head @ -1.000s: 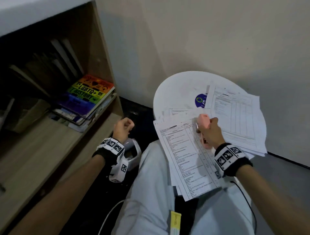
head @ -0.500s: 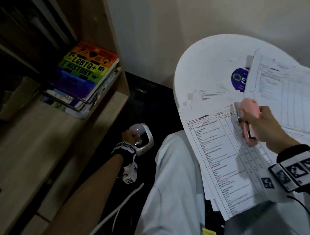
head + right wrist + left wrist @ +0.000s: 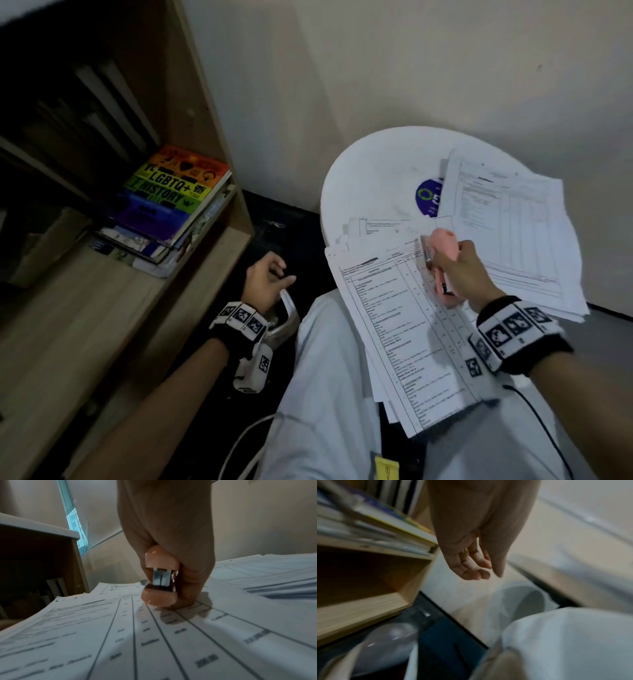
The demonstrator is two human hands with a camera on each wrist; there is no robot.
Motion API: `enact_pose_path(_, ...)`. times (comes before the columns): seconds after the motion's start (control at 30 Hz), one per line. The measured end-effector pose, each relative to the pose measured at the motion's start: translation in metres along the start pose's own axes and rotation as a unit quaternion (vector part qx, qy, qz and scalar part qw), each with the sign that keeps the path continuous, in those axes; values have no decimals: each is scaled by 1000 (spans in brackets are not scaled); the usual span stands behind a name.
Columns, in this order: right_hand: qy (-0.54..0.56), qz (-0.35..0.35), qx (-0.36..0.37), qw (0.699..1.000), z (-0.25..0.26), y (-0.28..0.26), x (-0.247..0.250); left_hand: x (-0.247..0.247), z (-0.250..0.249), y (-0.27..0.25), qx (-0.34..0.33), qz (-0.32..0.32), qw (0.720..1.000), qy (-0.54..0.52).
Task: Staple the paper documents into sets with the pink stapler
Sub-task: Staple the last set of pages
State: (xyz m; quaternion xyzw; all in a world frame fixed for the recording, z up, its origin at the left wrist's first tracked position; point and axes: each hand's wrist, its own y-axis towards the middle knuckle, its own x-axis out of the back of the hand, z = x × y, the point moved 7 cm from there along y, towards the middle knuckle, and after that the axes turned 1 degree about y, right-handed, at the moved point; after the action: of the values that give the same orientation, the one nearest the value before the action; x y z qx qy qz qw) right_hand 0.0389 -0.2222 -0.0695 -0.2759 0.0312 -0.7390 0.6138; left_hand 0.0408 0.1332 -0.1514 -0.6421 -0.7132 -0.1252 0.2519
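Note:
The pink stapler (image 3: pixel 443 251) is gripped in my right hand (image 3: pixel 457 270), its metal nose pointing away from me, just above a stack of printed table sheets (image 3: pixel 400 329) that lies across my lap. In the right wrist view the stapler (image 3: pixel 159 582) sits in my curled fingers (image 3: pixel 190 585), close over the top sheet (image 3: pixel 154 642). A second paper pile (image 3: pixel 513 233) lies on the round white table (image 3: pixel 370 171). My left hand (image 3: pixel 279 275) hovers left of my knee, fingers relaxed and holding nothing; the left wrist view shows the same empty left hand (image 3: pixel 479 572).
A wooden bookshelf (image 3: pixel 205 274) stands at the left with a rainbow-covered book (image 3: pixel 171 192) on a pile. A white rounded device (image 3: pixel 287 317) sits on the dark floor under my left hand. A white cable (image 3: pixel 246 442) runs beside my leg. A wall stands behind the table.
My left hand dropped from a raised fist to the white device on the floor, then lifted off it with the fingers now relaxed. My right hand has kept the stapler over the lap papers.

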Motion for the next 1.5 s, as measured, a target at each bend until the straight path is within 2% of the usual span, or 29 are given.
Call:
enact_pose_path(0.1, 12, -6, -6, 1000, -1, -4, 2, -10, -55, -18, -17, 28, 995, -91)
enact_pose_path(0.23, 48, -3, -17, 999, 4, -17, 4, -37, -104, -43, -10, 113, 990, -80)
enact_pose_path(0.3, 63, 1, -16, 998, 9, -25, 9, -42, -120, -48, -39, 93, 994, -35)
enact_pose_path(0.37, 69, -3, 7, 998, 14, -34, 22, -40, -131, -49, -70, 38, 997, 21)
enact_pose_path(0.47, 71, -19, 49, 996, 14, -48, 49, -33, -151, -55, -149, -20, 986, 73)
enact_pose_path(0.57, 29, -12, 58, 998, 3, -52, 73, -32, -164, -55, -210, -19, 977, 15)
enact_pose_path(0.67, -6, 37, 50, 998, -14, -51, 76, -31, -170, -49, -211, -52, 975, -53)
enact_pose_path(0.73, -15, 64, 36, 997, -25, -52, 68, -37, -176, -48, -226, -39, 969, -95)
enact_pose_path(0.8, -12, 64, 30, 997, -32, -53, 61, -44, -180, -48, -251, -23, 962, -106)
enact_pose_path(0.97, 20, 33, 16, 999, -35, -47, 59, -43, -172, -37, -262, -52, 961, -75)
enact_pose_path(1.07, 15, 60, 6, 998, -29, -48, 59, -51, -163, -25, -238, -7, 967, -91)
enact_pose_path(1.17, 22, 85, -10, 996, -23, -49, 60, -62, -149, -10, -161, 89, 973, -139)
enact_pose_path(1.23, 25, 101, -15, 994, -20, -50, 61, -67, -147, -6, -135, 142, 968, -159)
enact_pose_path(1.37, 23, 126, -26, 991, -22, -50, 58, -71, -164, -19, -139, 239, 945, -177)
enact_pose_path(1.5, 30, 127, -20, 991, -21, -48, 55, -71, -164, -19, -111, 261, 934, -216)
